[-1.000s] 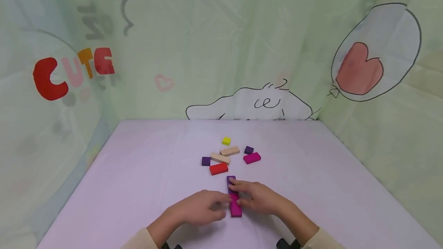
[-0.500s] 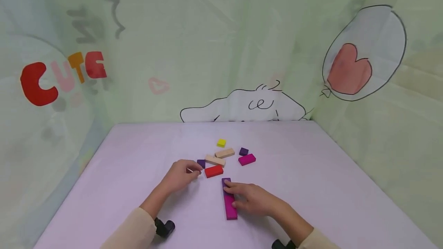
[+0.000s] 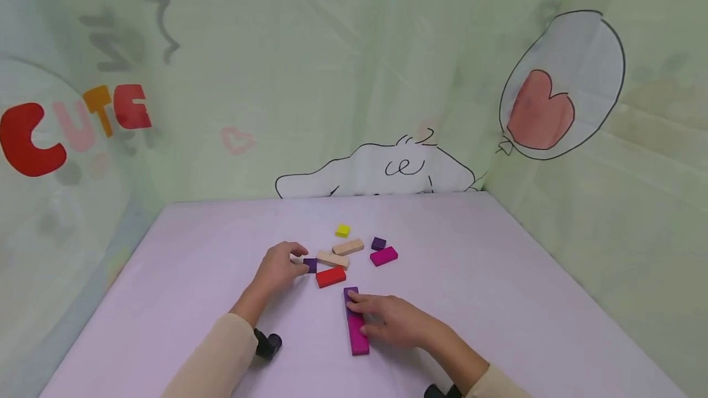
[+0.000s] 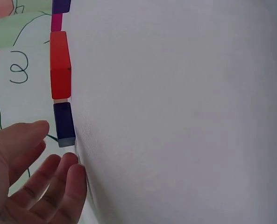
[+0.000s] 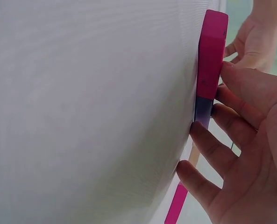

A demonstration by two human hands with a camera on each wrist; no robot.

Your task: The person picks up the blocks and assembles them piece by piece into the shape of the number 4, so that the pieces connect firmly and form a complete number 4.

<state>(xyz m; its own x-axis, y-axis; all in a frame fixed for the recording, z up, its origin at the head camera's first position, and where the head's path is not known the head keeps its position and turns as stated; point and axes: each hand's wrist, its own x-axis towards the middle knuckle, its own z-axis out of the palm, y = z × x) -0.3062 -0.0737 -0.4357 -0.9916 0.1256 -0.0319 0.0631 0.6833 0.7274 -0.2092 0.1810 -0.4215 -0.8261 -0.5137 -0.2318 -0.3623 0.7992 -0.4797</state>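
Note:
My left hand reaches to the dark purple cube at the left of the loose blocks. In the left wrist view its thumb and fingers stand apart, near the cube's end, with no grip on it. My right hand rests on two blocks lying end to end, a purple block at the far end and a magenta block at the near end. In the right wrist view the thumb touches the magenta block and fingertips meet the purple block, which the fingers partly hide.
Beside the cube lie a red block and two plain wooden blocks, one nearer and one farther. Farther off are a yellow block, another dark purple cube and a magenta block. Printed curtains surround the white table.
My left hand has left the joined blocks and moved forward and left to the purple cube, its fingers spread beside it. The right hand has stayed on the two blocks. The head view has shifted slightly.

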